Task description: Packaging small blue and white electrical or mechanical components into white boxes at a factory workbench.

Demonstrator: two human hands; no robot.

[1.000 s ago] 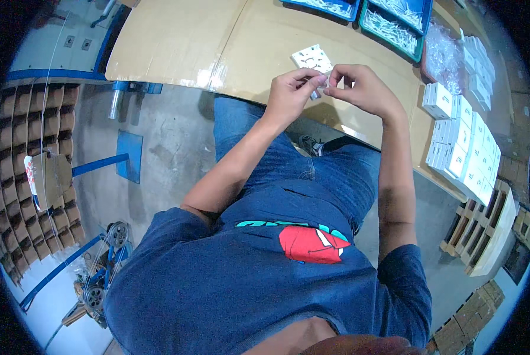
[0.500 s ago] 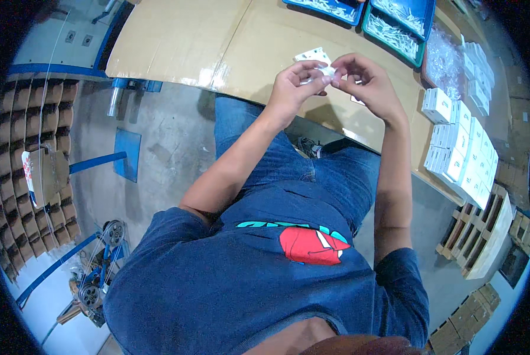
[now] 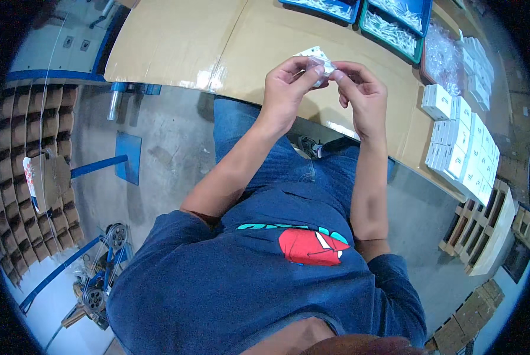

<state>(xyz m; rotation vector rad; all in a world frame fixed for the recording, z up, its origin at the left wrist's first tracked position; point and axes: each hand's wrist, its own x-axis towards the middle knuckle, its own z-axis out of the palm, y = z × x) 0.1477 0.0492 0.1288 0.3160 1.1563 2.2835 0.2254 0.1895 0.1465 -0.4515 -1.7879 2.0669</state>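
Observation:
Above the near edge of the cardboard-covered table, both hands meet at a small clear plastic bag [image 3: 322, 61]. The thumb and fingers of my left hand [image 3: 287, 86] pinch its left side. My right hand [image 3: 362, 92] pinches the right edge between thumb and forefinger, its other fingers curled. Whether anything lies inside the bag I cannot tell. Just beyond my left fingers is a white piece with small dark marks [image 3: 313, 51], partly hidden by the hand and bag.
Blue trays [image 3: 353, 18] and a green tray [image 3: 415, 58] hold many thin white pieces at the far side. A brown tray of crumpled clear bags [image 3: 442, 56] lies to the right. Small white boxes [image 3: 469, 145] stand stacked at the right edge. A wooden pallet [image 3: 483, 228] is on the floor.
My right hand has come left and lower, its forearm swinging inward. The bag now looks more spread out between my fingers; before, it was a bunched white shape.

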